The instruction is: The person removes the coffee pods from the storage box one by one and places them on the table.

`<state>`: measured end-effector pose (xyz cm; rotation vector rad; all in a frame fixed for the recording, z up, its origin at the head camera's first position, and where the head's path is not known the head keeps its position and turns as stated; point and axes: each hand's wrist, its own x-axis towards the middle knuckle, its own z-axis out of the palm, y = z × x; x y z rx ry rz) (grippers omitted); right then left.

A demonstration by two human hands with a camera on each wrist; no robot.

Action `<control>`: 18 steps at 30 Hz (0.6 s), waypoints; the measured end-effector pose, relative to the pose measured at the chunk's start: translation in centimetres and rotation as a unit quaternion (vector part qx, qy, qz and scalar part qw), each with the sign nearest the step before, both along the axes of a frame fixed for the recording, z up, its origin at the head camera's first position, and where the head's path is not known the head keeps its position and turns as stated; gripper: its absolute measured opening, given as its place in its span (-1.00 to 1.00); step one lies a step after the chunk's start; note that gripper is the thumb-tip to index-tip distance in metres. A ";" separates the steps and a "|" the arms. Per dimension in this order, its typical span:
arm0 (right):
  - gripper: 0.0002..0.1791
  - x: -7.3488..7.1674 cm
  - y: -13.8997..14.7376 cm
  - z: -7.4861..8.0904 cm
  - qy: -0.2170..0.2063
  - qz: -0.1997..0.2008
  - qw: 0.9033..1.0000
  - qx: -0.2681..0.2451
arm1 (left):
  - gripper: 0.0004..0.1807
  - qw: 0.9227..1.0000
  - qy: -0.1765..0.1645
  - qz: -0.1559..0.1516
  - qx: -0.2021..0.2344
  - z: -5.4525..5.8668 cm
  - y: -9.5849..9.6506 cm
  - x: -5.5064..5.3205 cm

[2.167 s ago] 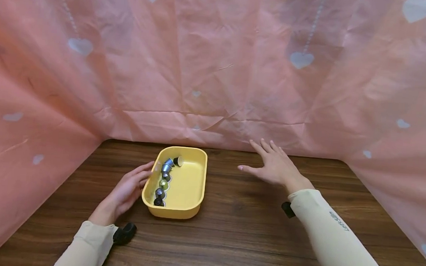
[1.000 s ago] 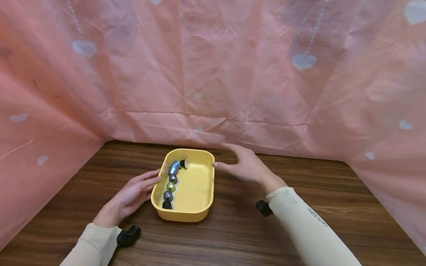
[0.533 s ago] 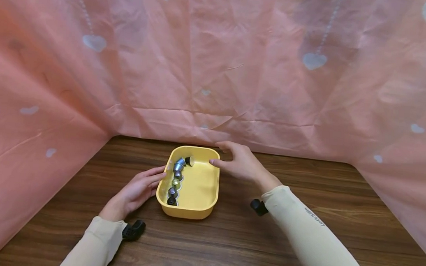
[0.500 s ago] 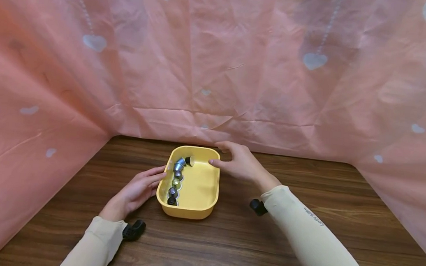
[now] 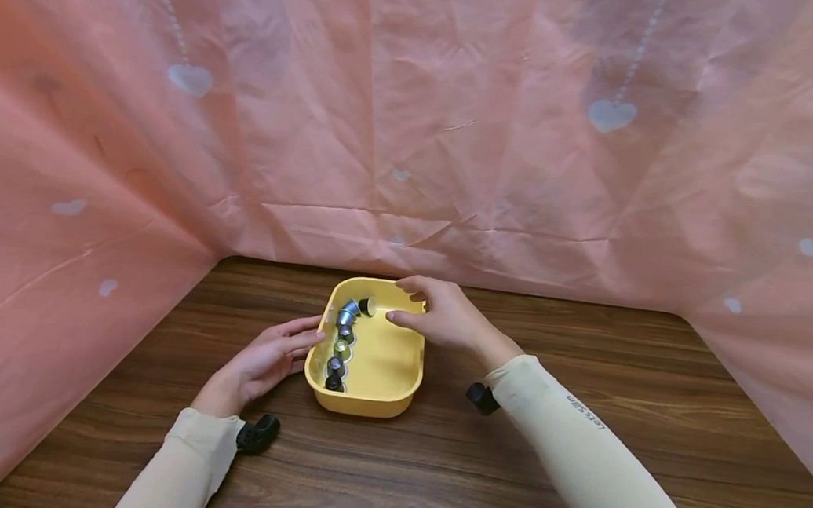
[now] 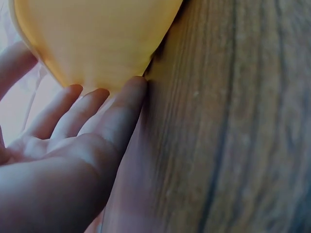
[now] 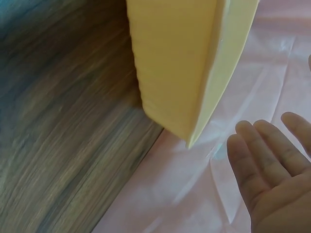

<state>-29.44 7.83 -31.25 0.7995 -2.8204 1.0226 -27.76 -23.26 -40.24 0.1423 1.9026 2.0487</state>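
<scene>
A yellow rectangular tub (image 5: 382, 400) stands on the table. Along its left inner wall runs a row of several coffee capsules: a black one (image 5: 367, 306) at the back, bluish ones (image 5: 346, 320), a yellow-green one (image 5: 342, 347) and dark ones nearer the front. My left hand (image 5: 266, 361) touches the tub's left side. In the left wrist view its fingertips (image 6: 135, 85) meet the outer wall, one finger by the rim. Over the tub's back right corner hovers my right hand (image 5: 448, 316), thumb above the inside, fingers gently bent and holding nothing.
The dark wood table (image 5: 405, 482) ends at the back against a pink curtain (image 5: 455, 171) printed with white hearts. The curtain also closes off both sides. A black wrist camera (image 5: 259, 434) sits on the left wrist and another (image 5: 483, 399) on the right.
My right hand has come left, from well beside the tub to over its back right corner, its spread fingers now more bent. My left hand stays by the tub's left side. The head view has shifted.
</scene>
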 end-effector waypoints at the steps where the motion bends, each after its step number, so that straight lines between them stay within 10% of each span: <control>1: -0.35 0.0 -0.2 0.0 -0.002 0.001 1.000 -0.002 | -0.27 1.000 0.000 -0.002 0.000 0.0 0.0 0.0; 18: -0.49 0.1 -3.1 -0.1 -0.020 0.033 0.999 -0.028 | -0.30 1.000 0.010 -0.023 -0.003 -1.2 -0.8 -0.3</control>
